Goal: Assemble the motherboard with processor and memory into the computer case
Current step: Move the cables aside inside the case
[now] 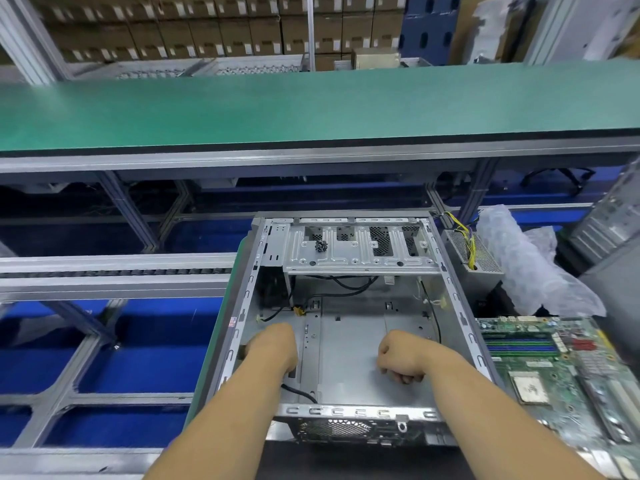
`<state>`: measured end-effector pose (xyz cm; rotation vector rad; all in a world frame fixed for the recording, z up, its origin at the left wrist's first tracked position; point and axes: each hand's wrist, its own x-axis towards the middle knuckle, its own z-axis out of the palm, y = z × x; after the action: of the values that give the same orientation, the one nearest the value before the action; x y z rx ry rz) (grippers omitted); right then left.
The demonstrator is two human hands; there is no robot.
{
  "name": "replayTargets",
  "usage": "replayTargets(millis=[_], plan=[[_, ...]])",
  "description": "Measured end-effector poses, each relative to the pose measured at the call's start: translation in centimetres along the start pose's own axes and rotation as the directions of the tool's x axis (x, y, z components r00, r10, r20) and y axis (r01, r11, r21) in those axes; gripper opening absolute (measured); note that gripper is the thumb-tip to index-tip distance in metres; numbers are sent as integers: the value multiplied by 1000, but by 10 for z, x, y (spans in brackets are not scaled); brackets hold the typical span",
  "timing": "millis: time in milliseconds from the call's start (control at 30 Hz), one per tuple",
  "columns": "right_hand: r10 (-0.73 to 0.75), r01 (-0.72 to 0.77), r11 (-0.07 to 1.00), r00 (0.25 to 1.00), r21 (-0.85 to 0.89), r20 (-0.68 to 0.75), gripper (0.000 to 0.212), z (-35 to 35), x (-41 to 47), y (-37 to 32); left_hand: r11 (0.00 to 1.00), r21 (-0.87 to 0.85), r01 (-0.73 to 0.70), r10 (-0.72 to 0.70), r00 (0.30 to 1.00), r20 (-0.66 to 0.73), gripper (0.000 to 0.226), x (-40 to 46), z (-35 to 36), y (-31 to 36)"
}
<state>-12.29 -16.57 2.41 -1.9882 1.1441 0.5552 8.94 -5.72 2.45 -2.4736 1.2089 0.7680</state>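
1. Inside the open computer case [346, 341], both hands reach down: left hand [273, 344] fingers hidden, grip unclear; right hand [401, 358] curled, seemingly holding nothing.
2. Right of the case, the motherboard [540, 368] lies partly cut off.

Open grey metal computer case [349, 327] as landmark, both hands inside it, left hand [273, 346] by its left wall, right hand [403, 358] mid-floor, green motherboard [554, 372] just right of it, perforated metal power supply [474, 251] at its far right corner, clear plastic bag [530, 261] right of that, long green counter [311, 105] behind.
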Motion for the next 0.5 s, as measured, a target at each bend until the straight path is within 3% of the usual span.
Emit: replayTargets(millis=[167,267,400,500], plan=[[-32,31,999,999,-14,-21,34,-1,-2,-1,996,82,-43,45,999,-21,19,-3,1,1],[-64,61,997,995,-41,-76,40,-2,-3,-2,978,209,-20,-1,995,100,12,-7,2,-3],[-100,98,993,994,-71,-34,39,-2,-7,-2,956,290,-35,-35,972,234,11,-7,6,-6],[-90,89,994,996,-67,-6,38,0,-5,-3,977,205,-65,47,995,92,5,-2,8,-5]])
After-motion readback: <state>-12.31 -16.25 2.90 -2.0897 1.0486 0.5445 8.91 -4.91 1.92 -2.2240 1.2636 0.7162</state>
